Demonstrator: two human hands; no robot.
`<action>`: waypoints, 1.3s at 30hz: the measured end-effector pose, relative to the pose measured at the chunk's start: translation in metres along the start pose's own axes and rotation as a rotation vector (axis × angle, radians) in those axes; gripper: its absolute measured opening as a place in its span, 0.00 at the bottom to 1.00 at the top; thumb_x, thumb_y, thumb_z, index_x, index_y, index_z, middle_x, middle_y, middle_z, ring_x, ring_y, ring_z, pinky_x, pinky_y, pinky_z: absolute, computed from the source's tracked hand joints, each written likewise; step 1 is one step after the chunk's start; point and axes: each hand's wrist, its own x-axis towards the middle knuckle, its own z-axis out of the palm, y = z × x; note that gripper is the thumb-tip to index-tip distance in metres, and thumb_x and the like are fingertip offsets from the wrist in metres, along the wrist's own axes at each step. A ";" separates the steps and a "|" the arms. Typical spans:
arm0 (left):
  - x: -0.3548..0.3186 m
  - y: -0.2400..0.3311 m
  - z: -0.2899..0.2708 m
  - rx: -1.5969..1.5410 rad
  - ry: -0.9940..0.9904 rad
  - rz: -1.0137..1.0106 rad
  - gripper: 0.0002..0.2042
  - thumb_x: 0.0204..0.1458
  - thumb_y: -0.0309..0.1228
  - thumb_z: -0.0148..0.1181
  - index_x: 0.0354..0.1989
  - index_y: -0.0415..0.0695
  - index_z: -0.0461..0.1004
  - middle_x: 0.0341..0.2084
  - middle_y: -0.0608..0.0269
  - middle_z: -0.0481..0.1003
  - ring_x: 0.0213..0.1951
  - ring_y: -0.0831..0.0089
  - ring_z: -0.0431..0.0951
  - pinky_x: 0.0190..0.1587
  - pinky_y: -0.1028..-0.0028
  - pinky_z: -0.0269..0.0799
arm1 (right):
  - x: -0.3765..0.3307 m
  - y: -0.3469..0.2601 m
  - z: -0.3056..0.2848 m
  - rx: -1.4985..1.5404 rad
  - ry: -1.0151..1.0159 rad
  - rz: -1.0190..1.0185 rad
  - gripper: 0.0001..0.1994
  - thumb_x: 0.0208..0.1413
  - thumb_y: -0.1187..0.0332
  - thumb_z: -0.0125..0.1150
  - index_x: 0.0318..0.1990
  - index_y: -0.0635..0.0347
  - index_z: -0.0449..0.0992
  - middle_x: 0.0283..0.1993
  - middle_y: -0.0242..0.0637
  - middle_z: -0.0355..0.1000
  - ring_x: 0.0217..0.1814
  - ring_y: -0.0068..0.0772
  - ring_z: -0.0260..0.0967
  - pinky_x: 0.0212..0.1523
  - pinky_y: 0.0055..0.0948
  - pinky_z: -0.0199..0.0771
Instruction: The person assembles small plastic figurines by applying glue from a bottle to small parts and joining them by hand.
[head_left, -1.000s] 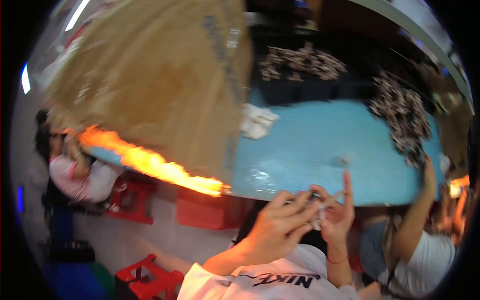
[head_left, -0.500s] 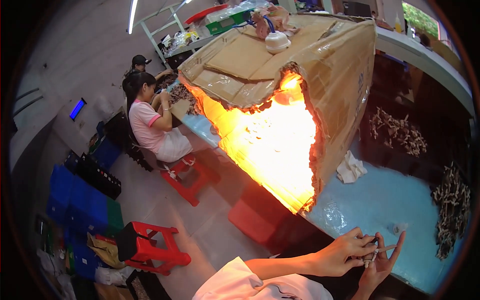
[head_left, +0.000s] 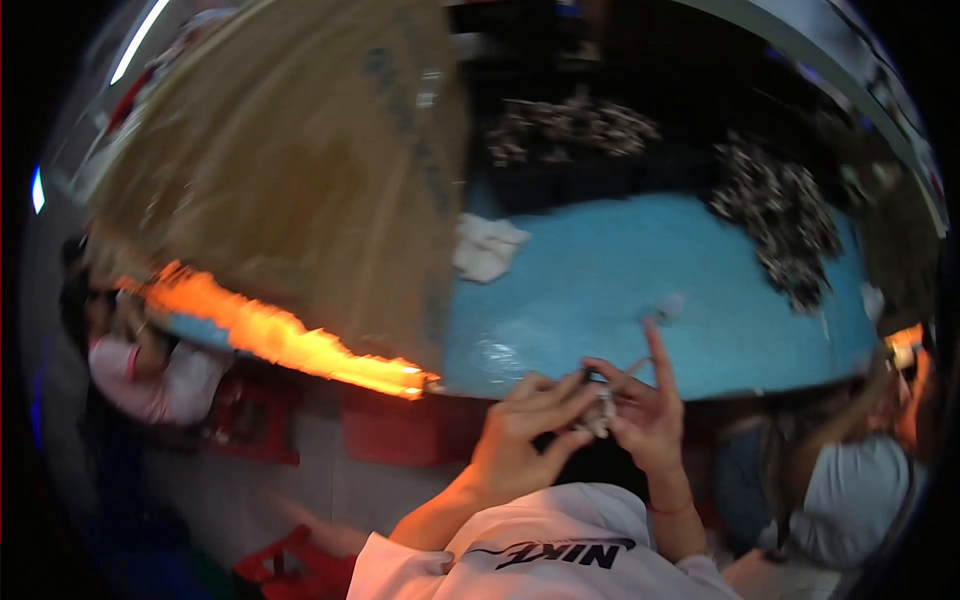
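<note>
In front of my chest, my left hand point(head_left: 535, 420) is closed, its fingertips pinching a small pale-and-dark piece point(head_left: 600, 412). My right hand point(head_left: 645, 415) grips the same piece from the other side, with one finger stretched straight up. Motion blur and the fingers hide what kind of piece it is. Both hands are just off the near edge of a blue-topped table point(head_left: 580, 300). A small clear item point(head_left: 668, 307) lies on the tabletop beyond my raised finger.
A big cardboard box point(head_left: 300, 170), glowing orange at its opening, stands on the left. Beside it lies a white cloth point(head_left: 488, 248). Piles of small brownish pieces point(head_left: 780, 210) sit at the back and right. People point(head_left: 150, 375) sit on both sides; a red stool point(head_left: 300, 565) is lower left.
My view has swung to the right, so the box now sits left and the table fills the middle. Another person has come into view at right. Both hands still hold the small piece.
</note>
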 end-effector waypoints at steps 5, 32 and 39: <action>0.007 -0.018 0.014 -0.220 -0.052 -0.079 0.24 0.38 0.17 0.63 0.50 0.38 0.70 0.45 0.51 0.73 0.39 0.69 0.71 0.38 0.76 0.75 | 0.001 -0.005 -0.010 -0.056 0.052 0.001 0.44 0.47 0.81 0.55 0.67 0.55 0.31 0.55 0.58 0.61 0.50 0.37 0.68 0.50 0.32 0.70; -0.006 -0.045 0.030 -1.710 -0.373 -0.360 0.22 0.57 0.42 0.44 0.54 0.39 0.62 0.56 0.45 0.59 0.49 0.48 0.67 0.35 0.56 0.70 | -0.010 -0.027 0.014 -1.080 0.128 -0.488 0.35 0.40 0.78 0.66 0.58 0.75 0.57 0.34 0.39 0.73 0.24 0.23 0.65 0.23 0.19 0.70; -0.003 -0.034 0.034 -1.871 -0.295 -0.504 0.28 0.59 0.49 0.32 0.57 0.36 0.57 0.49 0.34 0.64 0.38 0.58 0.74 0.32 0.63 0.70 | -0.011 -0.028 0.015 -1.282 0.149 -0.506 0.31 0.39 0.73 0.67 0.53 0.77 0.63 0.28 0.35 0.72 0.22 0.24 0.66 0.21 0.20 0.68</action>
